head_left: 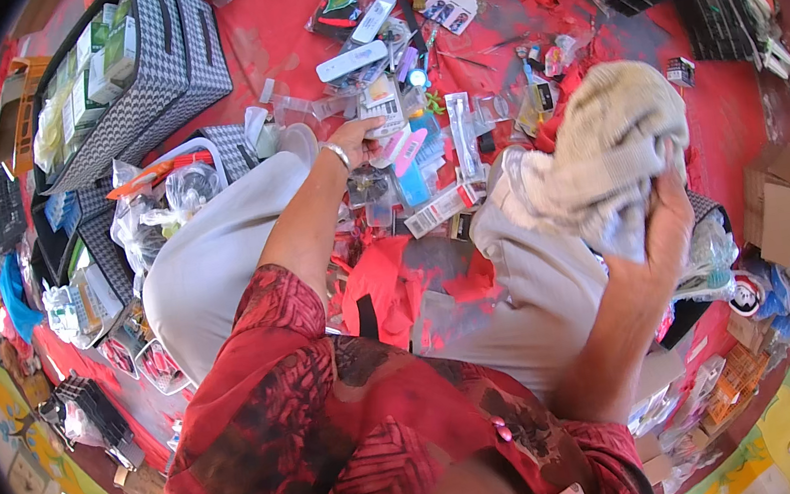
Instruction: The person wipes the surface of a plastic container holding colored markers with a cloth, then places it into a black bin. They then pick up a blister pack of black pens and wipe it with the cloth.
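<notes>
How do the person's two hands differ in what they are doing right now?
The left hand stretches forward to a small flat packet among the packaged items on the red floor; the right hand is raised by the knee, gripping a bundled beige cloth. The left wrist wears a bracelet; the right wrist shows none. Both hands are bare.

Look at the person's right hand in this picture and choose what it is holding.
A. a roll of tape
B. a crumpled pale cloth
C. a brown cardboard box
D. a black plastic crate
B: the right hand is raised and closed on a crumpled pale cloth, while the left hand reaches into the small packaged items on the red floor covering.
</notes>
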A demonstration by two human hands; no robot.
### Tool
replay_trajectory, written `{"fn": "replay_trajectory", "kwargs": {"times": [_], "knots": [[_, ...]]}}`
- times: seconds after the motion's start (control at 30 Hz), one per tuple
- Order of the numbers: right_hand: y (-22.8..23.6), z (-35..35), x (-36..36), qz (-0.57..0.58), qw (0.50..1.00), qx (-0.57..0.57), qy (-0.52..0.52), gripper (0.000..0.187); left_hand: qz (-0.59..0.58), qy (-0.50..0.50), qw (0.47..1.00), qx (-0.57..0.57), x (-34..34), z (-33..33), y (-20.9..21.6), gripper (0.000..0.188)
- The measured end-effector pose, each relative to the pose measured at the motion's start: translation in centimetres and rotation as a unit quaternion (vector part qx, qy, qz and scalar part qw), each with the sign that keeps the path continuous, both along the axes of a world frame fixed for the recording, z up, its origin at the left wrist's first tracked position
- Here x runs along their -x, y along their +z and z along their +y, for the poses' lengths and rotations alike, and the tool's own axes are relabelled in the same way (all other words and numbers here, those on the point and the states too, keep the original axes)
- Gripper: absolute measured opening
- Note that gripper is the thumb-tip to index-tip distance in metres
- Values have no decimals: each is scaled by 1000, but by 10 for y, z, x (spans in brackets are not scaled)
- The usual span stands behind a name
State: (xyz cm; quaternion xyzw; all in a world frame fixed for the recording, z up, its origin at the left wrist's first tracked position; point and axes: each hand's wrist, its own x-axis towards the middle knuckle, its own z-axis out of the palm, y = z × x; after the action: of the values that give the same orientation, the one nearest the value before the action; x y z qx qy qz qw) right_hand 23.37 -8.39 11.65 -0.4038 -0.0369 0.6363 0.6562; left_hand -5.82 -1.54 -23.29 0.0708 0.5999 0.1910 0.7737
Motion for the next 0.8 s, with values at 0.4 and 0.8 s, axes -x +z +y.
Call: {"fn": "replay_trajectory", "kwargs": {"times": [0.4, 0.8], "knots": [[-3, 14, -1, -6, 998, -30, -59, 22, -133, 7, 970, -203, -23, -59, 163, 44], [6, 25, 7, -73, 994, -24, -84, 21, 21, -17, 895, -445, -9, -3, 299, 57]]}}
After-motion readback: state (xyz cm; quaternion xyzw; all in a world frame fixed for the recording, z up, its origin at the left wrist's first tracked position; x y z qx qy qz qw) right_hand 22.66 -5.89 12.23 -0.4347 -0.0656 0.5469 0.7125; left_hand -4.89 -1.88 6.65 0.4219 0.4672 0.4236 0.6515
